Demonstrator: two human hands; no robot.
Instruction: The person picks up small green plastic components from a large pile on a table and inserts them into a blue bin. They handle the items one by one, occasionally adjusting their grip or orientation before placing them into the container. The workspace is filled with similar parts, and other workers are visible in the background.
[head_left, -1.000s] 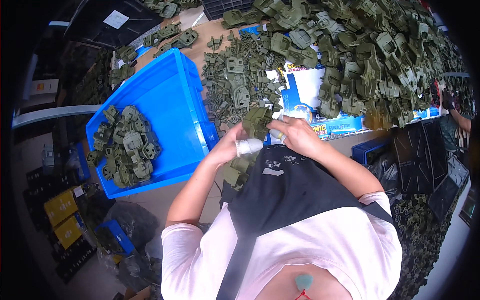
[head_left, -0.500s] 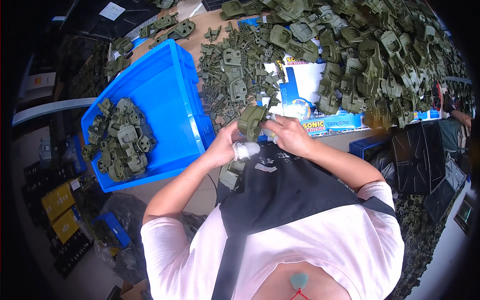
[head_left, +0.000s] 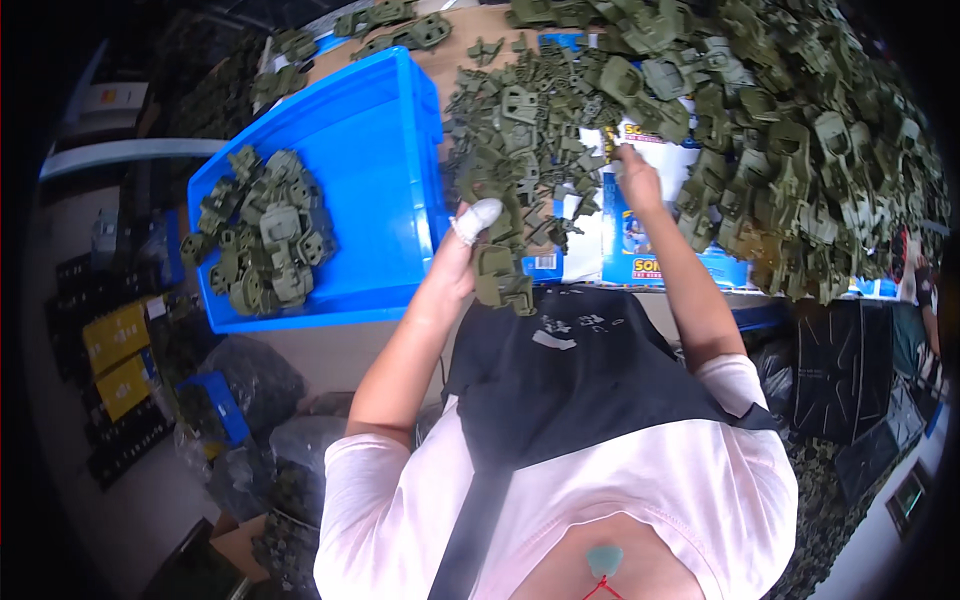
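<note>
My left hand (head_left: 458, 262), its thumb wrapped in a white covering, is closed on an olive-green molded plastic part (head_left: 503, 275). The part hangs upright just above the front edge of the table, to the right of the blue bin (head_left: 418, 215). Farther forward and to the right, my right hand (head_left: 640, 182) reaches over a printed box sheet (head_left: 655, 240). Its fingers are pressed together at the right edge of a heap of small green parts (head_left: 525, 105). What is between those fingertips is too small to make out.
Several green assembled pieces (head_left: 280, 225) lie in the left half of the blue bin. A large pile of bigger green parts (head_left: 780, 140) covers the right side of the table. Below left, plastic bags (head_left: 250, 380) and a small blue bin (head_left: 222, 405) stand on the floor.
My hands were together on the green part near my apron. Now my right hand has moved forward to the small parts, while my left keeps hold of the green part.
</note>
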